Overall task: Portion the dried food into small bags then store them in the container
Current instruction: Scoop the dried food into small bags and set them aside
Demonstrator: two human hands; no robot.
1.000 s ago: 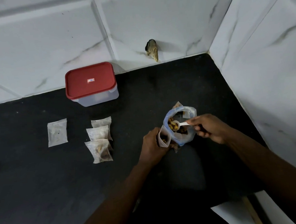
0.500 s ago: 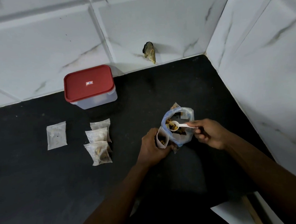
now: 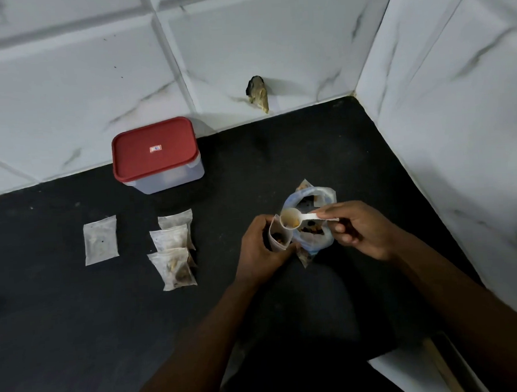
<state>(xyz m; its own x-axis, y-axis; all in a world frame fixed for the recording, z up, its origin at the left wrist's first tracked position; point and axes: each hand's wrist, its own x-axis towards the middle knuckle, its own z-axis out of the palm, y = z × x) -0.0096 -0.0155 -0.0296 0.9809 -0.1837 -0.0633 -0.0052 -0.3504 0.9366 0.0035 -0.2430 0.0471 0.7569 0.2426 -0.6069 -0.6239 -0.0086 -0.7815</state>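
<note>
My left hand (image 3: 258,249) grips a small clear bag (image 3: 279,239), held open and upright on the black counter, with some dried food inside. My right hand (image 3: 355,229) pinches the handle of a white plastic spoon (image 3: 294,219), whose bowl is tilted over the small bag's mouth with a little food left in it. Just behind stands the large open bag of dried food (image 3: 312,220). Three filled small bags (image 3: 173,248) lie stacked to the left, and another one (image 3: 101,240) lies apart, further left. A clear container with a red lid (image 3: 156,153) stands shut near the back wall.
White marble-look tiled walls close the counter at the back and right, forming a corner. A dark hole with debris (image 3: 258,94) marks the back wall. The black counter (image 3: 78,325) ends at its front right edge near a white surface (image 3: 410,373).
The spoon has left the large bag's mouth, moved left and tipped over the small bag, so most of its load is gone. My left hand kept holding the small bag.
</note>
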